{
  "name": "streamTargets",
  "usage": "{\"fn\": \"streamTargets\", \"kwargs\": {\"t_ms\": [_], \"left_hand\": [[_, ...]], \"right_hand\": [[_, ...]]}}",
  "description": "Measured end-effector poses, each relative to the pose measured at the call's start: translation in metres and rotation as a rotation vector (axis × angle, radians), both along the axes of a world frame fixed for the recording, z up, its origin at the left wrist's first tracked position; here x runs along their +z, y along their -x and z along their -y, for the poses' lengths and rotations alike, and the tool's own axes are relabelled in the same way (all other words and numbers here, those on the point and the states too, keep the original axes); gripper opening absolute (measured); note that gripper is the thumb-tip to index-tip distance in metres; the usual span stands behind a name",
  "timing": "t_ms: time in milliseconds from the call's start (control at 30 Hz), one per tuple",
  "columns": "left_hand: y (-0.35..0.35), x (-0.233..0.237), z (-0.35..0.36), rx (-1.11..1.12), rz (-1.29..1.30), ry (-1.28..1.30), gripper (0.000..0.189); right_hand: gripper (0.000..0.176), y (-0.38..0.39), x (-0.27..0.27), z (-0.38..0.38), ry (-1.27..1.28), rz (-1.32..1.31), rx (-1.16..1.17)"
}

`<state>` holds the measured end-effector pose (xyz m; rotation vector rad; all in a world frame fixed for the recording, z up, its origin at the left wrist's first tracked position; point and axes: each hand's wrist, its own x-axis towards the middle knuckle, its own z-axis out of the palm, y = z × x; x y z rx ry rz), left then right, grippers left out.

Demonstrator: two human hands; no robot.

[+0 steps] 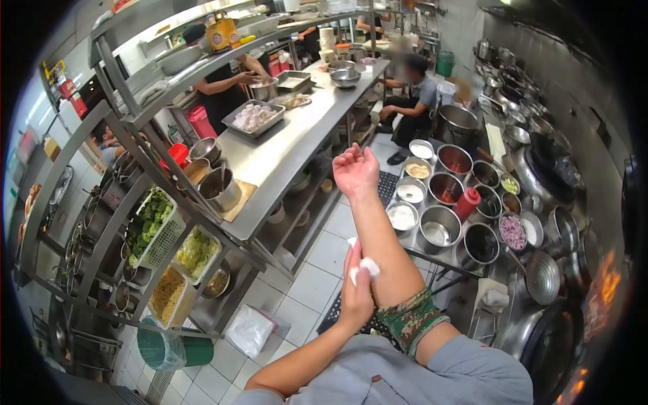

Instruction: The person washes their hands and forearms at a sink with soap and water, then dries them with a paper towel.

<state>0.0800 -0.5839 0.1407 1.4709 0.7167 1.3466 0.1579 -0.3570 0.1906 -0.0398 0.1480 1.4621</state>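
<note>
My right arm is stretched forward, a camouflage cloth band (pixel 413 322) around it near the elbow. At its end, my right hand (pixel 356 172) is turned palm up, fingers loosely curled and apart, with nothing in it. My left hand (pixel 356 297) presses a crumpled white tissue (pixel 366 268) against the right forearm; part of the tissue sticks out between the fingers. Beyond the right arm stand metal pots of sauces and powders, among them a steel pot (pixel 439 229) and a red squeeze bottle (pixel 467 202).
Flames (pixel 597 304) rise at the right beside a dark wok (pixel 550 351). A long steel counter (pixel 304 128) runs ahead, with co-workers behind it and one person (pixel 413 101) seated low. Vegetable baskets (pixel 162 233) and a green bin (pixel 198 352) are left; a plastic-wrapped pack (pixel 250 332) lies on the floor.
</note>
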Motion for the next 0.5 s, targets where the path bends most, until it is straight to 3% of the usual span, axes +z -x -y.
{"fn": "streamTargets", "kwargs": {"t_ms": [33, 67, 133, 200, 267, 300, 367, 400, 467, 500], "left_hand": [[-0.001, 0.014, -0.009, 0.014, 0.189, 0.317, 0.050], [0.003, 0.016, -0.012, 0.028, 0.190, 0.300, 0.050], [0.010, 0.016, -0.022, -0.325, 0.688, 0.910, 0.046], [0.015, 0.010, -0.040, -0.294, 0.704, 0.904, 0.043], [0.027, 0.022, -0.061, -0.532, 0.796, 0.776, 0.040], [0.033, 0.031, -0.065, -0.516, 0.797, 0.779, 0.040], [0.045, 0.058, -0.066, -0.003, 0.741, 0.965, 0.036], [0.054, 0.047, -0.073, 0.019, 0.753, 0.972, 0.036], [0.077, 0.015, -0.098, 0.161, 0.750, 0.659, 0.032], [0.082, 0.015, -0.103, 0.314, 0.531, 0.389, 0.032]], "right_hand": [[0.038, 0.005, 0.010, 0.006, -0.118, -0.032, 0.032], [0.038, 0.007, 0.018, 0.011, -0.133, -0.033, 0.048], [0.036, 0.006, 0.032, 0.019, -0.416, -0.153, 0.004], [0.036, 0.017, 0.025, 0.038, -0.536, -0.192, 0.048], [0.037, 0.036, 0.021, 0.066, -0.521, -0.195, 0.210], [0.037, 0.044, 0.005, 0.075, -0.568, -0.134, 0.235], [0.039, 0.057, 0.001, 0.108, -0.418, -0.003, 0.285], [0.041, 0.063, -0.004, 0.126, -0.272, 0.138, 0.324], [0.040, 0.064, -0.038, 0.143, -0.203, 0.175, 0.326], [0.038, 0.062, -0.061, 0.147, -0.142, 0.221, 0.309]]}}
